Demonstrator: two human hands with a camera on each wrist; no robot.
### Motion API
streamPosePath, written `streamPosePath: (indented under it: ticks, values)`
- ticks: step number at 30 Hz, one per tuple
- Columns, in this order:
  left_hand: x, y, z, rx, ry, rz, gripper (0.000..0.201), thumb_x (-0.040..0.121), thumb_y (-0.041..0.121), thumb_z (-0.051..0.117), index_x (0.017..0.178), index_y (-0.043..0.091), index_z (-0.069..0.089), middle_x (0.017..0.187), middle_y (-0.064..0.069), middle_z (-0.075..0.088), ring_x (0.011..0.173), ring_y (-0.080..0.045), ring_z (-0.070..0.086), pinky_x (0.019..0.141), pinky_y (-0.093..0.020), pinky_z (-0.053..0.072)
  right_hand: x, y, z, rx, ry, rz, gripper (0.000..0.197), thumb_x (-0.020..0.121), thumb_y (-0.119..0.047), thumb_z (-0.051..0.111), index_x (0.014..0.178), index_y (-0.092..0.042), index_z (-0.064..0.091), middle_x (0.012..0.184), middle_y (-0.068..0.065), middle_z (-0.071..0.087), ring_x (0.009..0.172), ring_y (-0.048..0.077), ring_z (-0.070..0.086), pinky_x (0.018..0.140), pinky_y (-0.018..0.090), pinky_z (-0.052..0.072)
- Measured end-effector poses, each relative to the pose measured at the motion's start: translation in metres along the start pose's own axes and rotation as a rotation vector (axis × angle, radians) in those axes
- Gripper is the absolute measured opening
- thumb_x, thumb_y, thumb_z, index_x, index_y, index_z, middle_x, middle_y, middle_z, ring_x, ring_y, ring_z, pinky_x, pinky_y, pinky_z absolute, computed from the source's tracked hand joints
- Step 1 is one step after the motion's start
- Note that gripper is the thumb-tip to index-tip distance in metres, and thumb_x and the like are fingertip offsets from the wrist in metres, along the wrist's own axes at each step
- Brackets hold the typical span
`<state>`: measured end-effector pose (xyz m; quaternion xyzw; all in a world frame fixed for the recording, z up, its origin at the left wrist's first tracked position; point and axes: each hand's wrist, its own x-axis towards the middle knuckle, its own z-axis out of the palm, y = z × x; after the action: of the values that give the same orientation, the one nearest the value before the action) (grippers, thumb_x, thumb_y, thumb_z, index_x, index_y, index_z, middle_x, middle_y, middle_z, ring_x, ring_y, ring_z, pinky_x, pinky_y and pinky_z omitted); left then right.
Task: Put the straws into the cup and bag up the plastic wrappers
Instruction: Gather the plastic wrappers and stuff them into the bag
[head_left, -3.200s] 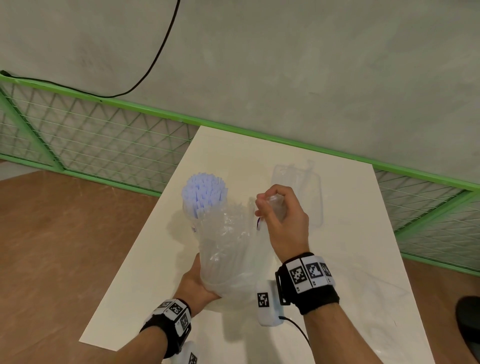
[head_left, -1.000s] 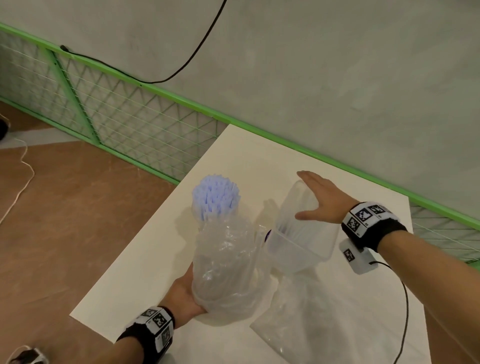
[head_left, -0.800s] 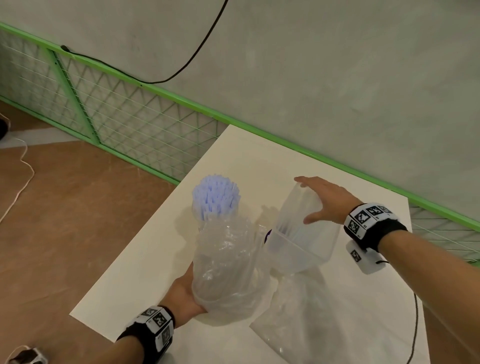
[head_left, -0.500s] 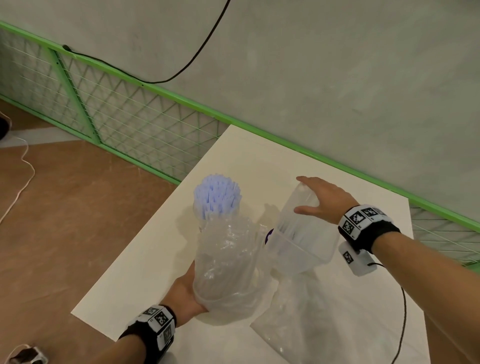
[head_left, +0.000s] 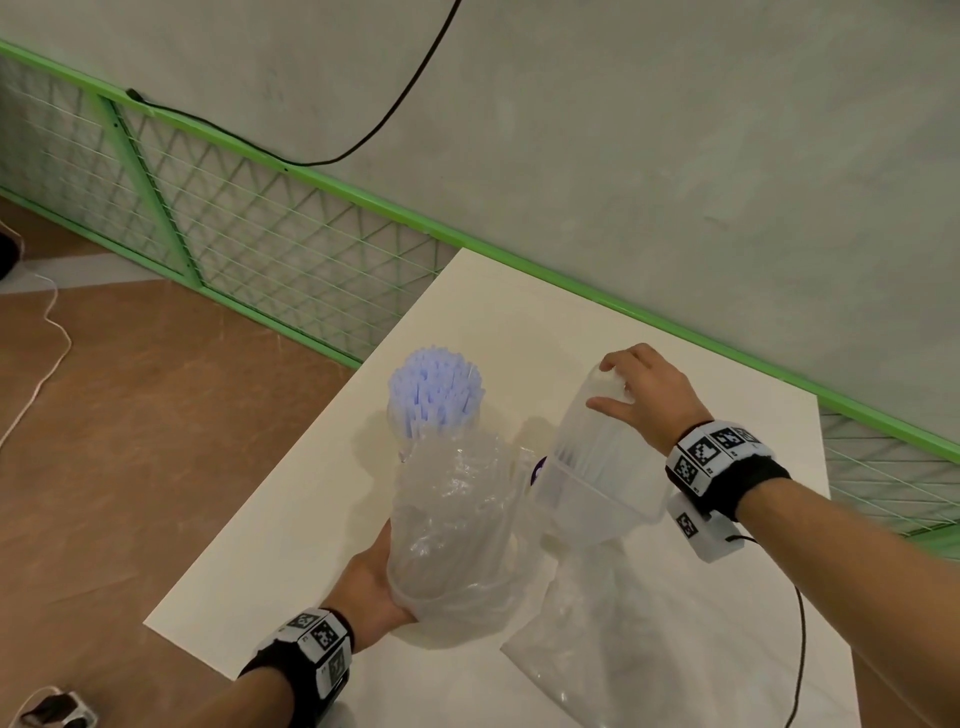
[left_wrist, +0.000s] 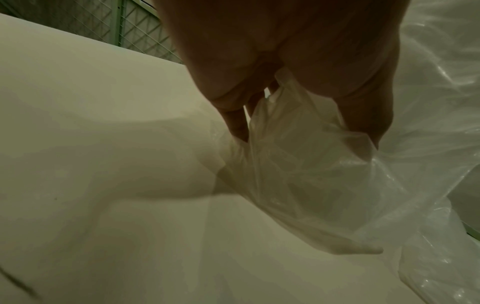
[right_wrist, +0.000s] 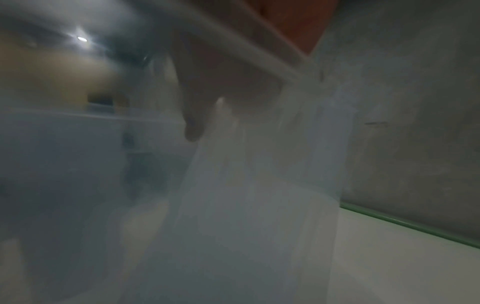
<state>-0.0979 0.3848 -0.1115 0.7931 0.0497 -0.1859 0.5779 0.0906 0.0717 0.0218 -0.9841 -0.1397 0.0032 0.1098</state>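
Observation:
A bundle of pale blue straws (head_left: 435, 387) sticks up out of a crumpled clear wrapper (head_left: 457, 530). My left hand (head_left: 370, 577) grips the wrapper's lower end. The left wrist view shows its fingers (left_wrist: 235, 121) pinching the clear film (left_wrist: 298, 164). Just right of the bundle my right hand (head_left: 621, 387) grips the base of a translucent cup (head_left: 597, 467). The cup is tilted, its mouth facing down and toward me. One finger (right_wrist: 194, 123) shows through the cup wall (right_wrist: 259, 205) in the right wrist view.
A flat clear plastic bag (head_left: 597, 649) lies on the white table (head_left: 291, 545) below the cup, at the near right. A green mesh fence (head_left: 260, 239) and a grey wall stand behind the table. The table's left edge drops to brown floor.
My right hand left the wrapper's top, reached to the far side and took the cup by its base. Its fingers have curled round the base and the cup now tilts beside the bundle.

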Motion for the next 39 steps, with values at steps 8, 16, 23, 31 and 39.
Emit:
streamPosePath:
  ticks: [8,16,23,31,39]
  values:
    - [0.001,-0.003,-0.001,-0.016,-0.011,-0.009,0.098,0.055,0.033,0.09,0.14,0.024,0.041,0.1,0.048,0.056,0.095,0.022,0.055,0.074,-0.001,0.044,-0.006,-0.01,-0.003,-0.001,-0.008,-0.002,0.041,0.088,-0.031,0.07,0.122,-0.014,0.055,0.115,0.005,0.053,0.096,0.021,0.057,0.08,0.027,0.04]
    - [0.0,0.001,0.0,0.026,0.005,-0.017,0.095,0.059,0.026,0.089,0.14,0.028,0.039,0.094,0.039,0.064,0.09,0.026,0.053,0.071,0.0,0.044,0.004,-0.001,-0.015,0.047,-0.058,0.101,0.02,0.081,-0.027,0.077,0.094,-0.019,0.064,0.098,0.002,0.054,0.085,0.02,0.055,0.079,0.031,0.044]
    - [-0.002,0.004,-0.001,0.036,-0.003,-0.019,0.094,0.062,0.023,0.089,0.14,0.028,0.037,0.094,0.057,0.049,0.089,0.03,0.049,0.071,0.002,0.042,0.004,0.002,-0.024,0.075,-0.024,0.064,0.006,0.085,-0.021,0.071,0.09,-0.019,0.071,0.092,0.0,0.06,0.083,0.016,0.055,0.077,0.024,0.036]
    - [-0.003,0.005,0.001,0.006,-0.007,-0.004,0.094,0.062,0.017,0.089,0.141,0.023,0.038,0.094,0.056,0.051,0.09,0.028,0.051,0.072,0.001,0.042,0.001,-0.008,-0.018,-0.015,-0.144,0.016,0.023,0.085,-0.032,0.07,0.09,-0.021,0.05,0.089,-0.002,0.057,0.083,0.022,0.054,0.071,0.031,0.041]
    - [-0.001,0.001,0.001,-0.014,0.009,0.011,0.089,0.061,0.016,0.09,0.131,0.034,0.038,0.095,0.053,0.054,0.092,0.025,0.054,0.073,-0.001,0.043,0.005,-0.003,-0.021,0.228,-0.033,0.144,0.02,0.085,-0.027,0.072,0.086,-0.022,0.053,0.078,-0.003,0.064,0.074,0.019,0.062,0.062,0.023,0.042]
